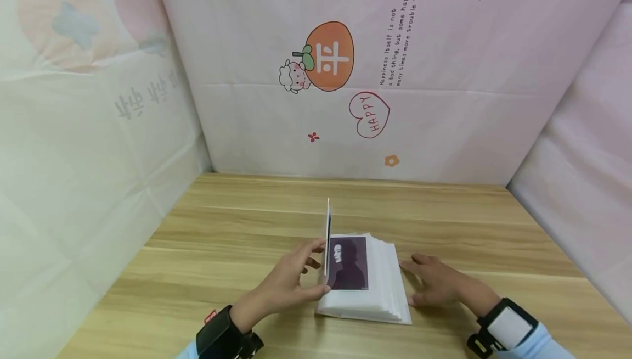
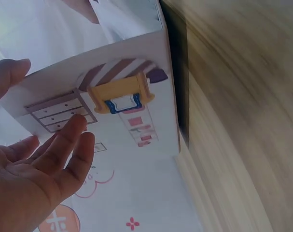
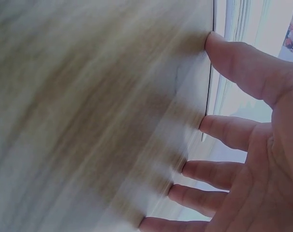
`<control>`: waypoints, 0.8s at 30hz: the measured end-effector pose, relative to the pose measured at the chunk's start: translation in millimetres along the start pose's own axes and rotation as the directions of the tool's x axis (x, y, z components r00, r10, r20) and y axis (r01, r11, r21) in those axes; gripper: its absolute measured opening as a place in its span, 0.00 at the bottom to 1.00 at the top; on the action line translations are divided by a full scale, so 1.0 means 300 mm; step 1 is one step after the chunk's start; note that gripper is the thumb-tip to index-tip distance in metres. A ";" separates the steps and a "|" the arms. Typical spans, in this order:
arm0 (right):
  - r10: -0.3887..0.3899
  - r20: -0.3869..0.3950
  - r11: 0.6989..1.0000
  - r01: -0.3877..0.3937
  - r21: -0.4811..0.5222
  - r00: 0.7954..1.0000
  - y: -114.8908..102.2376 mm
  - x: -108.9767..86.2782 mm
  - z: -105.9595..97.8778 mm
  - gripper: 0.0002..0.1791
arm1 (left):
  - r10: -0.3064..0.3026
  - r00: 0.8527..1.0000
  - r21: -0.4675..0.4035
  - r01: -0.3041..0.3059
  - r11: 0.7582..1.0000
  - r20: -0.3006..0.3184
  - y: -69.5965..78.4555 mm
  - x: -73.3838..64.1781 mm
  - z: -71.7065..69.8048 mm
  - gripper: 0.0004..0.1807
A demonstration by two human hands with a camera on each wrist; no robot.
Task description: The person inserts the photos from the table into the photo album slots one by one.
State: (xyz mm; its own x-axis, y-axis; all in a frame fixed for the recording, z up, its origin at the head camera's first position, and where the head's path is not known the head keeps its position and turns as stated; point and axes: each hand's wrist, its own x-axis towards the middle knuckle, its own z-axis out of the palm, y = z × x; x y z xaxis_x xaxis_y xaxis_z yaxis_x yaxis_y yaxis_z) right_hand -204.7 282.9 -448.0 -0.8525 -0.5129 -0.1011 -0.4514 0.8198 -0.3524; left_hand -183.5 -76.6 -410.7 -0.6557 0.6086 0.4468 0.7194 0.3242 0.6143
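A small photo album (image 1: 387,279) lies on the wooden table, its cover (image 1: 328,238) standing upright at the left. My left hand (image 1: 286,279) holds this cover, the fingers along its outer face and the thumb at its near edge. In the left wrist view the album's cover (image 2: 112,104) shows a drawn chest of drawers and a striped awning. On the first page sits a dark photo (image 1: 348,264) of a person. My right hand (image 1: 436,282) rests on the table with spread fingers, thumb and fingertips against or beside the album's right edge.
The wooden table (image 1: 237,227) reaches back to a white cloth wall (image 1: 247,128) printed with fruit, flowers and writing. More cloth hangs at the left (image 1: 99,183) and right (image 1: 582,156). A black strap (image 1: 222,331) with a device circles each wrist.
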 end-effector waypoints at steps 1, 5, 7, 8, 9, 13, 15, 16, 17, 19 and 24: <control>0.003 0.000 1.000 -0.003 0.000 1.000 -0.001 0.000 0.000 0.44 | 0.008 1.000 0.007 -0.008 1.000 0.008 0.002 0.002 0.004 0.43; 0.007 -0.004 1.000 -0.007 -0.004 1.000 -0.007 -0.003 0.000 0.43 | 0.031 0.998 0.035 -0.032 0.999 0.045 0.000 0.003 0.016 0.39; 0.016 0.001 1.000 -0.016 -0.008 1.000 -0.010 -0.003 0.000 0.43 | 0.026 0.998 0.043 -0.028 0.999 0.057 -0.001 0.000 0.018 0.37; 0.022 0.005 1.000 -0.022 -0.011 1.000 -0.011 -0.003 -0.001 0.43 | 0.021 0.998 0.047 -0.024 0.999 0.062 -0.002 -0.002 0.020 0.36; 0.029 0.007 1.000 -0.029 -0.012 1.000 -0.013 -0.004 -0.002 0.43 | 0.017 0.998 0.053 -0.020 0.998 0.066 -0.002 -0.004 0.020 0.35; 0.041 0.008 0.999 -0.040 -0.021 0.999 -0.020 -0.007 -0.005 0.43 | 0.020 0.997 0.090 -0.026 0.996 0.068 -0.008 -0.011 0.026 0.32; 0.040 0.004 0.999 -0.040 -0.018 0.999 -0.022 -0.009 -0.006 0.43 | 0.018 0.997 0.092 -0.025 0.995 0.074 -0.013 -0.013 0.029 0.31; 0.038 0.000 0.999 -0.038 -0.019 0.999 -0.022 -0.010 -0.006 0.43 | 0.018 0.997 0.092 -0.025 0.995 0.077 -0.015 -0.014 0.031 0.30; 0.041 -0.001 0.999 -0.041 -0.018 0.999 -0.022 -0.010 -0.005 0.43 | 0.010 0.997 0.093 -0.018 0.995 0.083 -0.017 -0.016 0.033 0.30; 0.033 -0.008 0.999 -0.033 -0.022 0.999 -0.020 -0.011 -0.002 0.43 | -0.007 0.996 0.103 -0.003 0.995 0.093 -0.018 -0.019 0.035 0.29; 0.014 -0.030 1.000 -0.014 -0.025 0.999 -0.017 -0.008 0.002 0.40 | -0.025 0.996 0.215 0.006 0.977 0.083 -0.016 -0.022 0.040 0.27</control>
State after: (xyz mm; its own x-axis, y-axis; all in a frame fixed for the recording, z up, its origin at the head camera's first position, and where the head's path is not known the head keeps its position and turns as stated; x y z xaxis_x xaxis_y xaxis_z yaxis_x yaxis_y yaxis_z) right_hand -200.3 279.8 -446.4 -0.8661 -0.4938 -0.0780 -0.4456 0.8332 -0.3273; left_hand -180.0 -73.6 -424.3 -0.6522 0.6581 0.3761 0.7476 0.4764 0.4627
